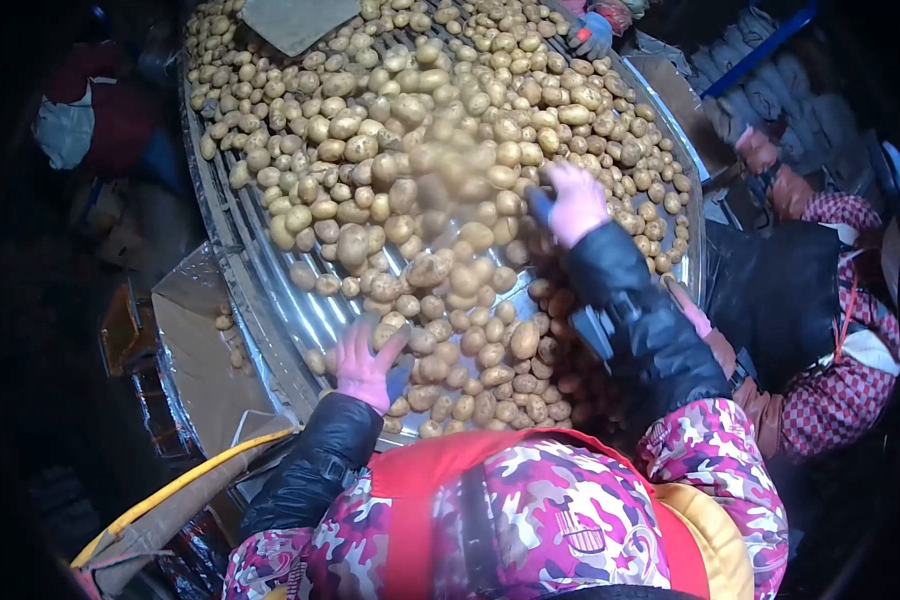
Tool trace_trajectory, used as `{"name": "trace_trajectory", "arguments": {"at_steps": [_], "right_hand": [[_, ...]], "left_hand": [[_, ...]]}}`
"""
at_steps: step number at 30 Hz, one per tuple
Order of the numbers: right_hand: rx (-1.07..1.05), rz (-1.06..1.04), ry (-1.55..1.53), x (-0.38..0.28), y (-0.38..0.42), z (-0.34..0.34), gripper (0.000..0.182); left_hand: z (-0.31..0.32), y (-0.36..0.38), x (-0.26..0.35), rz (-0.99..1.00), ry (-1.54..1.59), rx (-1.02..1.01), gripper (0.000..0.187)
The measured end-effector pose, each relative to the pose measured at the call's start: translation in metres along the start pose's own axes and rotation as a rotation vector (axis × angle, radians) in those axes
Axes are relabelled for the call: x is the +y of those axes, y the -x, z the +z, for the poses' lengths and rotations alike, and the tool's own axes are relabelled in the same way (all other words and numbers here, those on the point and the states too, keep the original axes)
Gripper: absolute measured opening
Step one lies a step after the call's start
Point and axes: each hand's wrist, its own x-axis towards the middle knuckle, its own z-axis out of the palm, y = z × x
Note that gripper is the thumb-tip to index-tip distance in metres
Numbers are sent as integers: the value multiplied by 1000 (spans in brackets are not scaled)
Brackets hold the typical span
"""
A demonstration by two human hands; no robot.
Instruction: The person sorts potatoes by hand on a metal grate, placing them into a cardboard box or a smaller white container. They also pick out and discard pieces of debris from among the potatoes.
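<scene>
Reaching over the sorting table [270, 290]: left hand [365, 365], fingers spread, at 7 o'clock; right hand [575, 205] at 2 o'clock, grip unclear, both raking potatoes [420, 150].

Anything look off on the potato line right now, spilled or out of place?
A few potatoes lie off the roller table, down on the metal side chute at its left edge. Left hand and right hand rest on the main pile.

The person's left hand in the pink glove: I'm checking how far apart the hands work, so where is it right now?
In the head view, the left hand in the pink glove rests lower left on the shiny metal sorting table, at the near edge of the pile of small tan potatoes.
</scene>
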Motion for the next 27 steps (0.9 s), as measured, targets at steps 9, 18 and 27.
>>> {"name": "trace_trajectory", "arguments": {"at_steps": [9, 18, 27], "right_hand": [[-295, 193, 73, 24, -92, 52, 65], [-322, 108, -674, 6, 2, 27, 57], [-155, -321, -640, -101, -14, -1, 47]], "left_hand": [[1, -8, -2, -19, 36, 28, 49], [-31, -24, 17, -76, 170, -61, 68], [-58, -39, 35, -688, 2031, -303, 74]]}}
